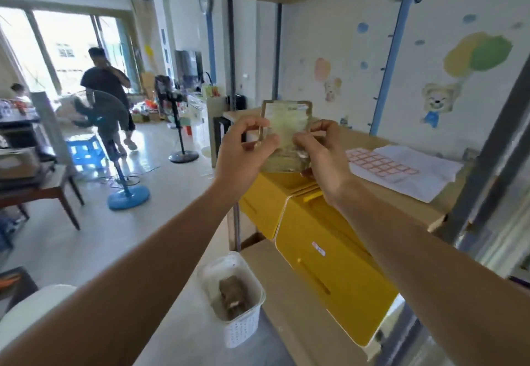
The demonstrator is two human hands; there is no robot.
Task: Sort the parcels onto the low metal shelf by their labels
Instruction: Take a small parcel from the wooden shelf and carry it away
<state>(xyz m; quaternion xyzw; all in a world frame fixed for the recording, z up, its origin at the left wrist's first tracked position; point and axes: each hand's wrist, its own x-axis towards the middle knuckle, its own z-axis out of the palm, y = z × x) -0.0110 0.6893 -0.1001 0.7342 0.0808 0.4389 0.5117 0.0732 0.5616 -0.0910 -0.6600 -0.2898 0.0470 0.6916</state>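
A: What's on the left?

B: The left hand (246, 143) pinches the left edge of a small clear packet (284, 136), held upright at chest height.

A: And the right?

B: The right hand (321, 153) grips its right edge, fingers closed on it. The long axis runs up and down, label (282, 119) facing the person.

A: Can you read the label?

B: No, too blurred. Same for the sticker on the yellow bins (321, 253) below. The shelf (424, 210) lies just beyond and right, so I'd judge the right hand nearer.
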